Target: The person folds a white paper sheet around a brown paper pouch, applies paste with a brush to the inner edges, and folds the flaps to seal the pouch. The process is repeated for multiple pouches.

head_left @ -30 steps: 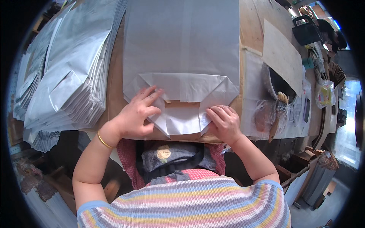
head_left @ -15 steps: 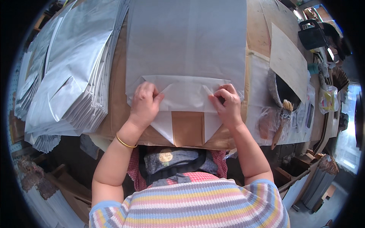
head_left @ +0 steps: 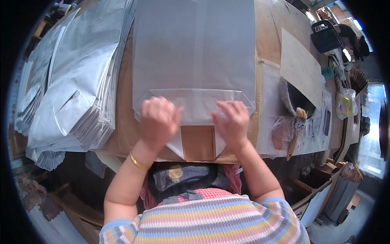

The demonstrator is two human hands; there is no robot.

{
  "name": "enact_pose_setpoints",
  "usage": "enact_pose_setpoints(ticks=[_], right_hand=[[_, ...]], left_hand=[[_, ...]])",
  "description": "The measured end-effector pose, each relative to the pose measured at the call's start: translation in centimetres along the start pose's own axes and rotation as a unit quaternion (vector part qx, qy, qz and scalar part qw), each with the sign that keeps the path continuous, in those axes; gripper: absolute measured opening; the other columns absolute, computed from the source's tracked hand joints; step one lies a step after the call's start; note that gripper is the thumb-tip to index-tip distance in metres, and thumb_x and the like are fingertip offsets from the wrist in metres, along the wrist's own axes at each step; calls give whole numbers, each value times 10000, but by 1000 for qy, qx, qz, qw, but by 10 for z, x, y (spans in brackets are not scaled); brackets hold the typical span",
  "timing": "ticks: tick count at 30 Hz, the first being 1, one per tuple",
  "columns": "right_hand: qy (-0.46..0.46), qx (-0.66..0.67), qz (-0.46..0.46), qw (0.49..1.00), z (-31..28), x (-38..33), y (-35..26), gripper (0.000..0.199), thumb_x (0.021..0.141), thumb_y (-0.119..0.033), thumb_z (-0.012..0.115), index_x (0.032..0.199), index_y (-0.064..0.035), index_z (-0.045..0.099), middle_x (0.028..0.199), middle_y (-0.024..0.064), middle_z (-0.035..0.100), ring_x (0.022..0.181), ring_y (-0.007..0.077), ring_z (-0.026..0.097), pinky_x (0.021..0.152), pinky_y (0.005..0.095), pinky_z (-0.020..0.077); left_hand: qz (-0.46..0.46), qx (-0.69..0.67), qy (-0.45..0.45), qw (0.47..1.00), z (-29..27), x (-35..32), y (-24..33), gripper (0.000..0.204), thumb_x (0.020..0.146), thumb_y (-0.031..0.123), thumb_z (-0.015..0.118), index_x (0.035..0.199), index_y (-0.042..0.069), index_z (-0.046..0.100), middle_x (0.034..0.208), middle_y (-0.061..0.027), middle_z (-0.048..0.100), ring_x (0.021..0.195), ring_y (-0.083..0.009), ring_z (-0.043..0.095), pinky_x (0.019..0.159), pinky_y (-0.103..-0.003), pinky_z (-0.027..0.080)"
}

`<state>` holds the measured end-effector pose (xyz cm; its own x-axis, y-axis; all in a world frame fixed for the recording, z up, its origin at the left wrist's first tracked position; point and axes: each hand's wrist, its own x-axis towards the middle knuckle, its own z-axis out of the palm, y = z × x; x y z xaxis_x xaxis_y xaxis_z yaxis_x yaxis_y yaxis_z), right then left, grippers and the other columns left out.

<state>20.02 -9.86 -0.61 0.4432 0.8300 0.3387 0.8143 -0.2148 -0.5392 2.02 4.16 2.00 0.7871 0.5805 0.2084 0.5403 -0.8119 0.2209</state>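
Note:
In front of me a large grey-white paper bag (head_left: 191, 49) lies flat on the worktable. Its near end is folded into a band with slanted corners, and white flaps taper toward the table's front edge with a brown rectangle (head_left: 198, 142) between them. My left hand (head_left: 159, 122) is over the left part of the folded band, fingers bent and smeared by motion. Over the band's right part is my right hand (head_left: 232, 122), also blurred, with thumb and fingers bent. Whether either hand touches or grips the paper cannot be made out.
A thick stack of similar bags (head_left: 77, 93) fills the left side. On the right lie a brush (head_left: 297, 130) with a wooden handle and a dark round container (head_left: 298, 95), partly under a grey board (head_left: 300, 69). A black handled case (head_left: 326, 37) stands farther back.
Both hands have come nearer to me and the right one inward, off the band's corners where they pinched the paper. The folded corners now show uncovered. The whole view has shifted slightly.

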Motion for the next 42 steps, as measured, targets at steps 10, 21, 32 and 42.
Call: enact_pose_setpoints(ticks=[10,21,32,42], right_hand=[[-187,-75,-52,978,0,-9,-20,879,793,-425,705,1443,44,346,1490,213,379,1408,336,330,1175,439,232],[53,128,1,990,-63,3,-10,283,816,-55,682,1088,21,677,1096,200,687,1104,342,635,968,399,481],[-36,192,-76,978,-54,4,-41,143,792,48,671,928,9,690,979,162,710,970,310,686,860,363,535],[-88,195,-83,973,-29,-1,-38,100,800,9,677,900,8,689,958,157,713,927,308,694,829,355,543]], left_hand=[[9,-30,-157,987,20,-9,-2,934,725,358,658,1469,-53,272,1557,-207,247,1451,-318,240,1206,-418,160],[202,32,68,976,41,3,48,395,786,148,587,1154,6,618,1166,-206,638,1076,-352,610,900,-504,483],[191,242,149,940,-147,38,-49,81,638,77,592,688,15,573,608,-125,572,664,-279,610,773,-376,518],[54,235,67,968,-237,-89,-189,354,788,-4,514,1108,7,665,1138,-171,674,1060,-305,642,956,-397,498]])
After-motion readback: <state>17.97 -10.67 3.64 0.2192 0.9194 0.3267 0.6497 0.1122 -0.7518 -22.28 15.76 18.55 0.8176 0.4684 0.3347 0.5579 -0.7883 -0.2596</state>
